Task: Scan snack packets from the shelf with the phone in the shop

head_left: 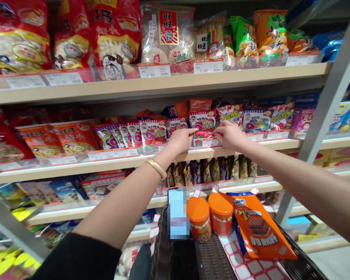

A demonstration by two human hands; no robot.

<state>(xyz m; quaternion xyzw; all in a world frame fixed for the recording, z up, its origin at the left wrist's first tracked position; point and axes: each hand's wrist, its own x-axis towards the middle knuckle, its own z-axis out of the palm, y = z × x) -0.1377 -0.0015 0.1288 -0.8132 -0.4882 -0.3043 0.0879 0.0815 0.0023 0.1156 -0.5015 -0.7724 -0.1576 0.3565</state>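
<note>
On the middle shelf, both hands are at the sides of a small red and white gummy candy bag (204, 118) standing in the front row. My left hand (181, 140), a gold bracelet on its wrist, has its index finger against the bag's left side and its other fingers curled. From the right, my right hand (229, 135) pinches the bag's lower right edge with bent fingers. Similar candy bags stand close on either side, such as a red one (152, 134) to the left and a blue and white one (256, 120) to the right.
Below my hands is a dark wicker basket (163, 249) with a phone (177, 214), two orange-lidded jars (200, 219) (221, 212) and an orange pouch (261, 229). Large snack bags (116, 39) fill the shelf above. A grey upright post (323, 105) stands at right.
</note>
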